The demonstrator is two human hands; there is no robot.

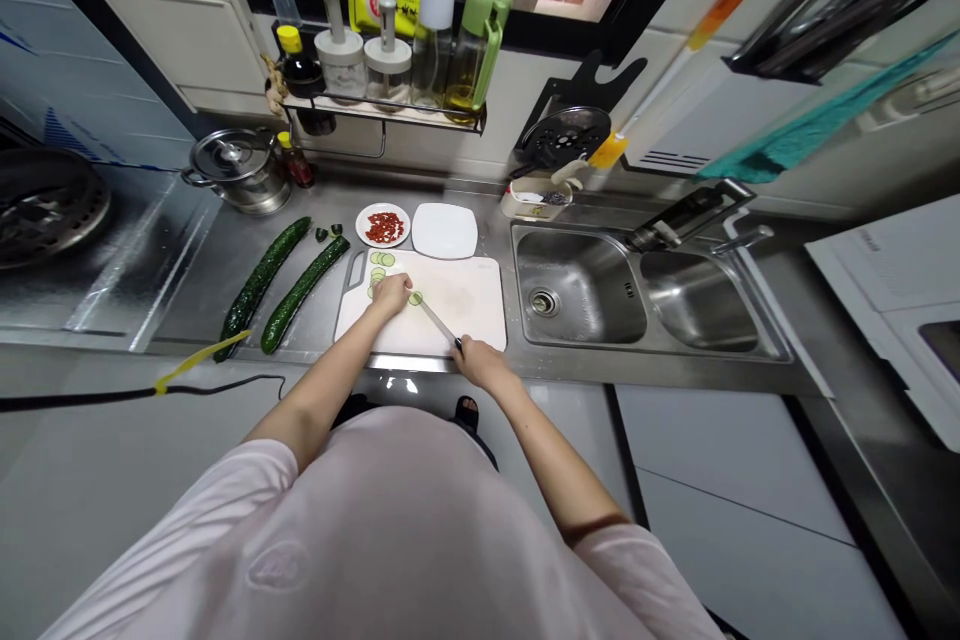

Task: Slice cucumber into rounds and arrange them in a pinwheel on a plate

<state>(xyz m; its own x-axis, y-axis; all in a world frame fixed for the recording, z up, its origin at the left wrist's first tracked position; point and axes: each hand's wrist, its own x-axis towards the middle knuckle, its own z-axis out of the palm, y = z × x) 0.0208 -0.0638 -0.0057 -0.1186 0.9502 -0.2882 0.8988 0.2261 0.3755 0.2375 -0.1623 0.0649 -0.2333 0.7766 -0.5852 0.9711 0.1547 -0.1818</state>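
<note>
The steel pot [238, 170] with its lid on is located in the upper left of the frame, beside a small red bottle [296, 162]. Below them, on the steel counter [187, 270], two dark green cucumbers [264, 280] lie side by side at a slant. Small dark green end pieces [322, 234] lie near the top of the right-hand one.

The white cutting board [465, 295] occupies the centre of the frame. Pale green slices [386, 260] lie along its left part, some overlapping. Above the board are a round plate [362, 225] of red chopped pieces [385, 227] and, to its right, a white square plate [444, 230].

The left hand [391, 295] is positioned over the left-centre of the board, fingers curled, beside the slices; whether they grasp anything cannot be determined. A single slice [416, 299] is at the tip of the knife [439, 322], just right of these fingers. The right hand [480, 362], at the board's lower right edge, is closed around the black handle, blade directed to the upper left.

The double sink [581, 285] is right of the board.
</note>
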